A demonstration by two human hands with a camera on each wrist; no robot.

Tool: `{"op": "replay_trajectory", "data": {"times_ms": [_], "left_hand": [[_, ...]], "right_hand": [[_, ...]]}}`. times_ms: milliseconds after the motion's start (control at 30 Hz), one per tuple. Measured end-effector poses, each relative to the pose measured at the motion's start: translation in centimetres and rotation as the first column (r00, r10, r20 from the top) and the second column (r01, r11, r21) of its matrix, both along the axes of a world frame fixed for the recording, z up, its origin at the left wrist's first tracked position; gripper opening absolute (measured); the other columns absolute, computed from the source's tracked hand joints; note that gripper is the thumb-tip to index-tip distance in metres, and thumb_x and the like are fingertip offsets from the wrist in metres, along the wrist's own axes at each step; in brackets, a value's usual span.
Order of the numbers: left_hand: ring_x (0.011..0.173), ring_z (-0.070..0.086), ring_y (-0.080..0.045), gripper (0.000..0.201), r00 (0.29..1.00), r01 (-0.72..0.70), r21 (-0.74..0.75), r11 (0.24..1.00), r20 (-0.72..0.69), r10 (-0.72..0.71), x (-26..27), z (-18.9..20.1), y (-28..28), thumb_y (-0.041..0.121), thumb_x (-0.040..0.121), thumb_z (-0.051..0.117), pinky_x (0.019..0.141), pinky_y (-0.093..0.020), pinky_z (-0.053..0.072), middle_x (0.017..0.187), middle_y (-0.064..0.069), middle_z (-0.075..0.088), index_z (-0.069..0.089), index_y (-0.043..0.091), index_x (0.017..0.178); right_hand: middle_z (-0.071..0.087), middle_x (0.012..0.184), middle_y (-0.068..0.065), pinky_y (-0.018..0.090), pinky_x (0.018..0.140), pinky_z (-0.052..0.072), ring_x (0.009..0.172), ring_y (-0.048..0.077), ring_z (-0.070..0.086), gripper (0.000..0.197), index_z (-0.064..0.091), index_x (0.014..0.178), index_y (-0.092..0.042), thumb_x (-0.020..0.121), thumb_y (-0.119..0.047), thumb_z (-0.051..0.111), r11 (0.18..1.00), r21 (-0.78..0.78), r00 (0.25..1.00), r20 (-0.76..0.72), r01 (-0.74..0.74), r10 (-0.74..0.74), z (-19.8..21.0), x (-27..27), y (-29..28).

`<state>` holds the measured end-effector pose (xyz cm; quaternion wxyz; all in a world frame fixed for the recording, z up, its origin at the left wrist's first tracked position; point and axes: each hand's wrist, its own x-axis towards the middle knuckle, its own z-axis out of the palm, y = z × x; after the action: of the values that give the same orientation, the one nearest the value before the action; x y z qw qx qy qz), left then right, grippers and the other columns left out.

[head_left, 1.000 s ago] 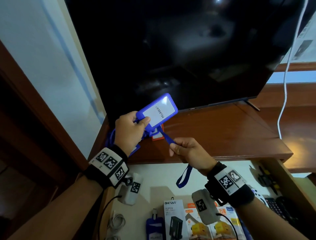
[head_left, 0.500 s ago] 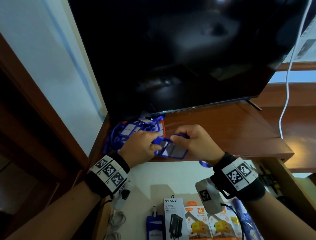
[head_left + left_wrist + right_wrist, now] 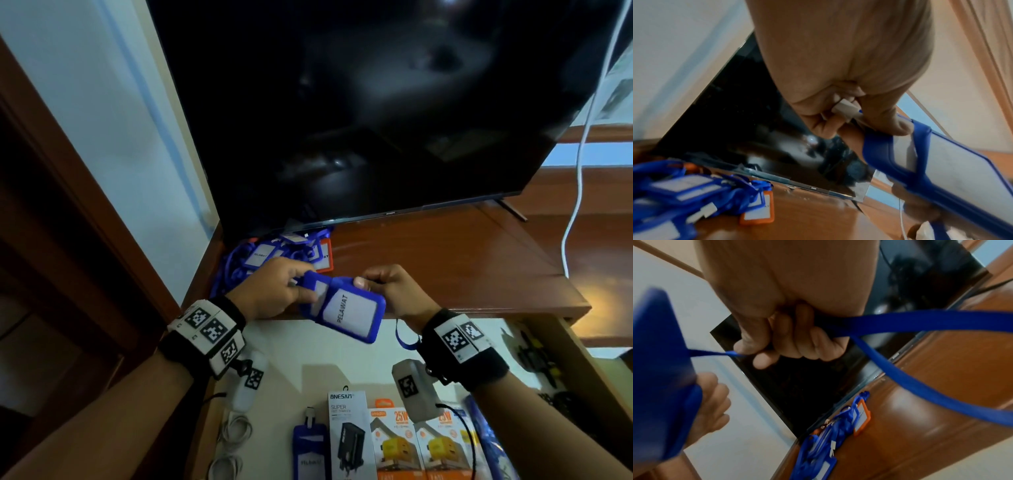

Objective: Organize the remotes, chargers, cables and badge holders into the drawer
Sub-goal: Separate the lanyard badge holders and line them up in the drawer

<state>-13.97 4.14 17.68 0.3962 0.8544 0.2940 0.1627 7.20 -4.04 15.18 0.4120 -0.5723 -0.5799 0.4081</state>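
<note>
A blue badge holder [image 3: 346, 310] with a white PELAWAT card is held between both hands over the open drawer [image 3: 346, 346]. My left hand [image 3: 274, 291] grips its clip end, and the white clip [image 3: 844, 108] shows between thumb and fingers. My right hand [image 3: 390, 291] is curled round the blue lanyard [image 3: 920, 321], whose loop hangs below the wrist [image 3: 404, 337]. A pile of blue and orange badge holders [image 3: 284, 257] lies on the wooden shelf under the TV. In the drawer lie another blue badge holder [image 3: 310, 452], boxed chargers [image 3: 394, 442] and coiled white cables [image 3: 233, 431].
A large black TV [image 3: 376, 102] stands on the brown shelf [image 3: 445, 267], close behind the hands. A white cable [image 3: 579, 185] hangs down at the right. Dark objects [image 3: 534, 359] lie at the drawer's right end. A wooden frame [image 3: 85, 205] borders the left.
The held badge holder came down from in front of the TV to just above the drawer's back edge. My right hand moved up from the dangling strap to beside the holder, gathering the lanyard.
</note>
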Motion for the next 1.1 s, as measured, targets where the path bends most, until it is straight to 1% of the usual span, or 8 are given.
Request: {"op": "replay_trajectory", "data": {"times_ms": [100, 167, 333, 467, 600, 700, 833, 1100], "left_hand": [[0.087, 0.066, -0.005, 0.026, 0.986, -0.066, -0.13, 0.989, 0.146, 0.085, 0.3, 0.2, -0.3, -0.001, 0.085, 0.063, 0.078, -0.02, 0.052, 0.085, 0.013, 0.069, 0.065, 0.025, 0.084], [0.086, 0.069, -0.01, 0.024, 0.943, -0.153, -0.214, 0.965, 0.259, 0.207, 0.8, 0.3, -0.7, -0.003, 0.086, 0.06, 0.077, -0.024, 0.054, 0.092, 0.003, 0.071, 0.066, 0.02, 0.091], [0.086, 0.068, -0.023, 0.018, 0.789, -0.328, -0.334, 0.884, 0.417, 0.451, 1.9, 0.4, -1.4, -0.003, 0.087, 0.059, 0.081, -0.034, 0.055, 0.097, -0.015, 0.071, 0.066, 0.003, 0.102], [0.091, 0.069, -0.021, 0.011, 0.772, -0.436, -0.273, 0.858, 0.376, 0.512, 1.8, -0.3, -1.3, 0.007, 0.088, 0.062, 0.079, -0.031, 0.055, 0.093, -0.005, 0.071, 0.065, 0.013, 0.097], [0.091, 0.066, -0.022, 0.019, 0.811, -0.507, -0.002, 0.862, 0.336, 0.478, 1.3, -1.2, -1.0, 0.023, 0.081, 0.066, 0.082, -0.04, 0.054, 0.094, -0.005, 0.07, 0.067, 0.011, 0.096], [0.077, 0.062, -0.021, 0.019, 0.895, -0.438, 0.231, 0.869, 0.2, 0.398, 1.1, -1.5, -1.6, 0.03, 0.078, 0.062, 0.071, -0.034, 0.05, 0.08, -0.003, 0.068, 0.066, 0.013, 0.087], [0.06, 0.051, -0.016, 0.018, 0.966, -0.244, 0.288, 0.926, -0.017, 0.26, 0.8, -1.8, -2.4, 0.023, 0.082, 0.064, 0.058, -0.03, 0.038, 0.06, 0.006, 0.052, 0.052, 0.021, 0.069], [0.074, 0.055, -0.016, 0.009, 0.98, -0.003, 0.27, 0.963, -0.19, 0.057, -0.7, -2.5, -3.3, 0.017, 0.083, 0.069, 0.065, -0.034, 0.046, 0.079, 0.001, 0.062, 0.062, 0.012, 0.085]], "right_hand": [[0.066, 0.062, -0.003, 0.018, 0.051, 0.048, 0.057, 0.005, 0.063, 0.025, 0.062, 0.072, -0.013, 0.09, 0.002, 0.055, 1.0, -0.001, 0.992, -0.124, 0.007, -0.007, -0.3, -0.6, -0.4], [0.061, 0.062, -0.002, 0.015, 0.051, 0.045, 0.052, 0.002, 0.057, 0.026, 0.06, 0.071, -0.013, 0.091, 0.002, 0.052, 0.999, 0.019, 0.988, -0.151, 0.033, -0.03, -0.5, -1.3, -0.5], [0.042, 0.052, 0.005, 0.02, 0.051, 0.03, 0.045, 0.006, 0.034, 0.039, 0.046, 0.057, -0.015, 0.095, -0.025, 0.047, 0.993, 0.112, 0.999, 0.028, -0.024, 0.021, -0.9, -3.9, -0.8], [0.051, 0.059, -0.012, 0.012, 0.055, 0.033, 0.054, 0.0, 0.049, 0.029, 0.051, 0.067, -0.017, 0.096, -0.02, 0.051, 0.986, 0.14, 0.952, 0.304, -0.085, 0.038, 0.1, -4.7, -1.6], [0.049, 0.061, -0.016, 0.014, 0.054, 0.033, 0.058, 0.001, 0.048, 0.023, 0.059, 0.075, -0.012, 0.096, -0.02, 0.052, 0.975, 0.136, 0.89, 0.445, -0.176, 0.099, 1.6, -4.9, -2.3], [0.049, 0.064, -0.013, 0.018, 0.056, 0.032, 0.06, 0.005, 0.045, 0.023, 0.057, 0.072, -0.018, 0.094, -0.019, 0.053, 0.968, 0.145, 0.86, 0.499, -0.203, 0.106, 2.5, -4.9, -2.6], [0.045, 0.055, -0.013, 0.018, 0.051, 0.029, 0.05, 0.004, 0.044, 0.025, 0.056, 0.067, -0.024, 0.091, -0.019, 0.058, 0.958, 0.187, 0.841, 0.534, -0.216, 0.085, 3.4, -4.0, -2.5], [0.057, 0.059, 0.005, 0.029, 0.054, 0.043, 0.054, 0.016, 0.05, 0.024, 0.061, 0.065, -0.007, 0.087, -0.016, 0.065, 0.961, 0.224, 0.906, 0.42, -0.159, 0.052, 2.0, -2.1, -1.9]]}}
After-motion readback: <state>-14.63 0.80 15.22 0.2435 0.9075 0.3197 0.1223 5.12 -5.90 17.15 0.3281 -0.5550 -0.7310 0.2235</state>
